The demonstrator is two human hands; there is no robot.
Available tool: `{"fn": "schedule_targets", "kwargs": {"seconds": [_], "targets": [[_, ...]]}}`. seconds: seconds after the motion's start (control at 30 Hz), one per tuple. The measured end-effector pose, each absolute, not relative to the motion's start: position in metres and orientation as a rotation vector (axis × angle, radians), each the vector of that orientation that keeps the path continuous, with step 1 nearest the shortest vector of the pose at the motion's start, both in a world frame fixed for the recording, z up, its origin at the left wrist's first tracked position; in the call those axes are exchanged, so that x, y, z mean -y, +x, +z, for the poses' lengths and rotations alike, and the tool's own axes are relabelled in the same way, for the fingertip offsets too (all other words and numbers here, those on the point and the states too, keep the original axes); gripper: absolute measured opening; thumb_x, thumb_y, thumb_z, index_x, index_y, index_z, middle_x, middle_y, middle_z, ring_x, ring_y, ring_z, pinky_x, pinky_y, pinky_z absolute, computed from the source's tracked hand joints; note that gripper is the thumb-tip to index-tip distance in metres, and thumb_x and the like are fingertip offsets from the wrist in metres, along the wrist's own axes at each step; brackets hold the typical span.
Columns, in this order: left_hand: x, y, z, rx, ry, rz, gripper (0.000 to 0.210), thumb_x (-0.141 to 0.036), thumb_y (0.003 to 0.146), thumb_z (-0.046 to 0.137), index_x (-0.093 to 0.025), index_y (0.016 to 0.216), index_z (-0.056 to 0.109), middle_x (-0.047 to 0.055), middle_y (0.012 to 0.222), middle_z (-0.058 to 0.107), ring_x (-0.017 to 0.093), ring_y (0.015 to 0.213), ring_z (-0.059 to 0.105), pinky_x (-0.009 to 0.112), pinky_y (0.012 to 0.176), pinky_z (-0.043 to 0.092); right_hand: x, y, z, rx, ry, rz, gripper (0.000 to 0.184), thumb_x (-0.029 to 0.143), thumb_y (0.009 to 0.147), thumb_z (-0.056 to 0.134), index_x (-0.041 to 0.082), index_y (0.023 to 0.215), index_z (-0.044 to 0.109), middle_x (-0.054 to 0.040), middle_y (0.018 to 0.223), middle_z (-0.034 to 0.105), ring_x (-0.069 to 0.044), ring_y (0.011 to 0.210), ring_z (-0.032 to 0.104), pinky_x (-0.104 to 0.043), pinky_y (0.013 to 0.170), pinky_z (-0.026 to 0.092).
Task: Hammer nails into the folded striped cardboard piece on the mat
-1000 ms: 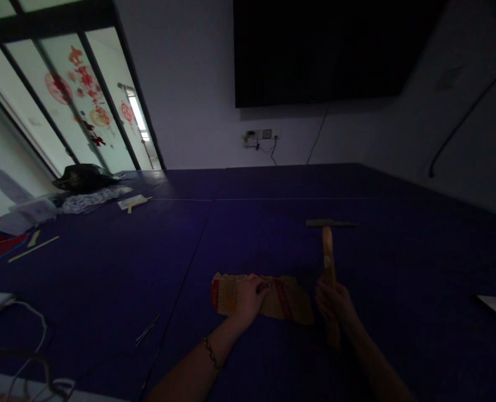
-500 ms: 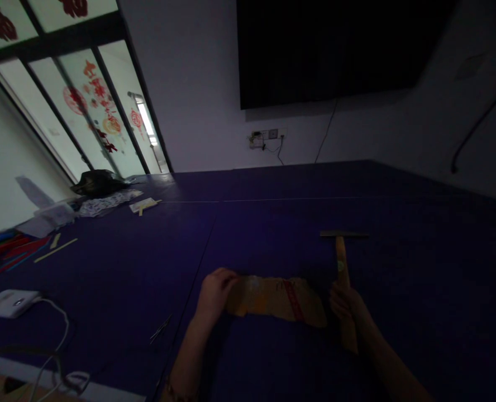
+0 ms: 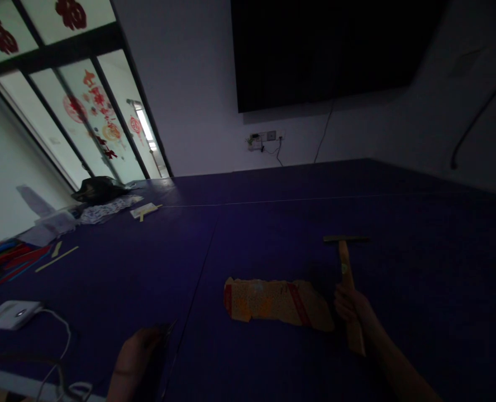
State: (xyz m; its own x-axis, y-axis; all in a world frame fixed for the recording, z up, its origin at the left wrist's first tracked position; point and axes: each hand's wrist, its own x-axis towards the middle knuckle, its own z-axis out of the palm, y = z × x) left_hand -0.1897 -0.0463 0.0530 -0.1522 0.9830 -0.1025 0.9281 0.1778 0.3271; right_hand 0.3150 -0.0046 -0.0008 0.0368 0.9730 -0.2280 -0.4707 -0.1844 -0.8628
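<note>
My right hand is wrapped round the wooden handle of a hammer, whose thin dark head points away from me. Left of it, a torn strip of cardboard with red bands and orange patches lies flat on the purple mat, and neither hand touches it. Low on the left, my left hand is down at the mat, fingers drawn together at a few thin metal nails. Dim light and the fingers partly hide the nails.
A white box-shaped device with a white cable lies at left. Beyond are coloured strips, a black bag and papers. A dark screen hangs on the wall above sockets.
My left hand has let go of the cardboard's left end and moved left and nearer to the nails. My right hand still holds the hammer, almost in the same place.
</note>
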Motion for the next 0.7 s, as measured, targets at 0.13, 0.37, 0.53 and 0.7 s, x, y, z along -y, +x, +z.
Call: {"fn": "schedule_targets", "kwargs": {"seconds": [0.13,0.37,0.53,0.7], "targets": [[0.045,-0.182,0.058,-2.156,1.868,0.198,0.025,-0.019,0.074,0.041,-0.022,0.077,0.067,0.002,0.085,0.069,0.015,0.08,0.063,0.018,0.069,0.045,0.005,0.314,-0.002,0.677,-1.03,1.458,0.044,0.045,0.051,0.066,0.021,0.041,0.031,0.0112,0.028,0.022,-0.002,0.02,0.019,-0.018,0.02,0.022],[0.042,-0.172,0.071,-2.134,1.924,-0.014,0.025,-0.014,0.075,0.039,-0.02,0.08,0.064,0.003,0.086,0.068,0.014,0.081,0.062,0.017,0.066,0.041,0.005,0.311,-0.005,0.69,-1.025,1.423,0.047,0.045,0.054,0.064,0.022,0.041,0.026,0.0115,0.028,0.021,-0.002,0.019,0.018,-0.017,0.02,0.02],[0.029,-0.172,0.076,-2.08,1.919,-0.188,0.023,-0.007,0.07,0.04,-0.016,0.071,0.061,0.004,0.077,0.068,0.013,0.073,0.062,0.017,0.06,0.038,0.007,0.31,0.0,0.703,-1.016,1.429,0.042,0.043,0.054,0.065,0.021,0.045,0.03,0.0114,0.028,0.024,-0.003,0.019,0.019,-0.017,0.021,0.021],[0.019,-0.177,0.076,-2.094,1.893,-0.185,0.02,-0.007,0.064,0.042,-0.016,0.064,0.06,0.004,0.067,0.067,0.014,0.066,0.061,0.018,0.054,0.036,0.009,0.308,0.003,0.688,-1.015,1.412,0.038,0.04,0.058,0.063,0.021,0.047,0.033,0.0113,0.029,0.026,-0.003,0.02,0.021,-0.017,0.022,0.023]]}}
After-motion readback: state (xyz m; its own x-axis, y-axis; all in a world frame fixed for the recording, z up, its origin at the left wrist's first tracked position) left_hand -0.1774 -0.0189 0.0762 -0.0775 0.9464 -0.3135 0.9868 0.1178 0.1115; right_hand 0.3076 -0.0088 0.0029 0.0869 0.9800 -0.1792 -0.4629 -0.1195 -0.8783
